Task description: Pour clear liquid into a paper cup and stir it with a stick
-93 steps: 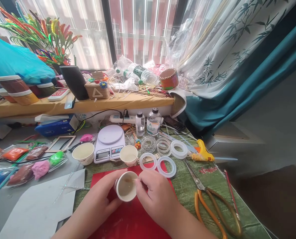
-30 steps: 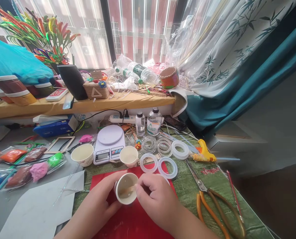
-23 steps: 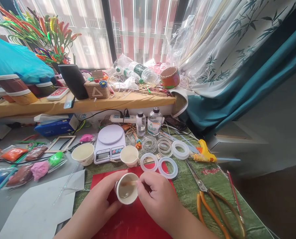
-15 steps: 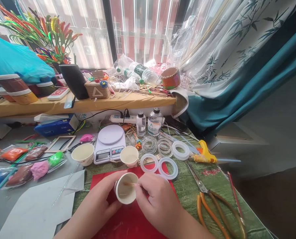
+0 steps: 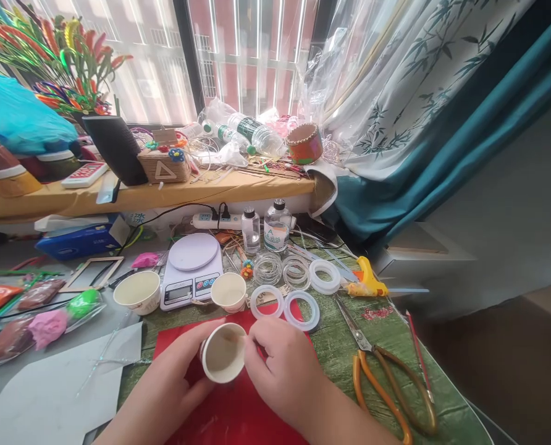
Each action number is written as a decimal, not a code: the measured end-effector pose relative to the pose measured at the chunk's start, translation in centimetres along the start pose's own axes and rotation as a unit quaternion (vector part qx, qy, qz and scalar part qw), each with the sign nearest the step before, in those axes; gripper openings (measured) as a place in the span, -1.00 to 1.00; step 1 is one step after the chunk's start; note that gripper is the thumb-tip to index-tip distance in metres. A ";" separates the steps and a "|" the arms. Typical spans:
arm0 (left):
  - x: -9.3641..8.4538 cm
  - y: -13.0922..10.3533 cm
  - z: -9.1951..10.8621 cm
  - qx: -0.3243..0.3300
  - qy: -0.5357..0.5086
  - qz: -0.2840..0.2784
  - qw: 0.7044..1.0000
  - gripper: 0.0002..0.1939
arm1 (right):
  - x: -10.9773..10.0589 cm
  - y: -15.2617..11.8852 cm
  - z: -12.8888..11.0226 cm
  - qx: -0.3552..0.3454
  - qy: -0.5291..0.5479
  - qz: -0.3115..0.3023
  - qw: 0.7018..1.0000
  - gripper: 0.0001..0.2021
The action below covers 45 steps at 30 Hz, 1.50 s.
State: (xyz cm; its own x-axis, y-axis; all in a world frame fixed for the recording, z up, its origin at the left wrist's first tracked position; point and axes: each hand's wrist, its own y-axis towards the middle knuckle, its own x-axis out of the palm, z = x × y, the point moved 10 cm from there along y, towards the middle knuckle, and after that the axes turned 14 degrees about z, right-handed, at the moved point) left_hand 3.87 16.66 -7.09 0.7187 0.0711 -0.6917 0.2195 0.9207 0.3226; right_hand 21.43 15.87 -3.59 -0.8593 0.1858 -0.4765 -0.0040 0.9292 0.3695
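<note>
A white paper cup (image 5: pixel 216 364) is tilted toward me over a red sheet (image 5: pixel 236 420). My left hand (image 5: pixel 176 374) wraps round its left side. At the cup's right rim, my right hand (image 5: pixel 280 361) pinches a thin wooden stick (image 5: pixel 237 338) that reaches inside; its lower end is blurred. A little liquid seems to lie in the cup. Just beyond my hands are two translucent ring moulds, one on the left (image 5: pixel 253 303) and one on the right (image 5: pixel 315 321). Behind the held cup stands another paper cup (image 5: pixel 229 301).
A third paper cup (image 5: pixel 139 300) stands left of a kitchen scale (image 5: pixel 194 252). Two clear bottles (image 5: pixel 276 233) stand behind coiled rings (image 5: pixel 267 278). Large scissors (image 5: pixel 359 340) and a yellow glue gun (image 5: pixel 370 281) lie on the right. Bagged clay (image 5: pixel 48 327) is at left.
The view has swung slightly right, so the scene sits further left. The stick has moved within the cup and shows less now. Both hands keep their holds.
</note>
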 end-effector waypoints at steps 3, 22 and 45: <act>0.1 0.1 -0.1 -0.007 0.001 -0.006 1.000 -0.51 | 0.3 -0.1 0.5 0.029 0.024 -0.015 0.999 -0.67; 0.1 -0.3 -0.9 -0.038 -0.004 -0.001 0.999 -0.50 | 0.7 0.1 1.5 0.050 0.020 -0.040 0.998 -0.66; -0.6 -0.1 0.4 -0.048 0.009 0.004 0.999 -0.55 | -0.4 -0.3 -0.5 -0.050 0.006 0.018 0.999 -0.67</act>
State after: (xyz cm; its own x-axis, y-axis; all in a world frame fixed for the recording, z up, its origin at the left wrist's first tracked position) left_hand 3.69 16.43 -6.49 0.7087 0.0851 -0.7004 0.1485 0.9524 0.2660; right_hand 21.54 15.36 -3.15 -0.8658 0.2133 -0.4525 -0.0242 0.8856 0.4638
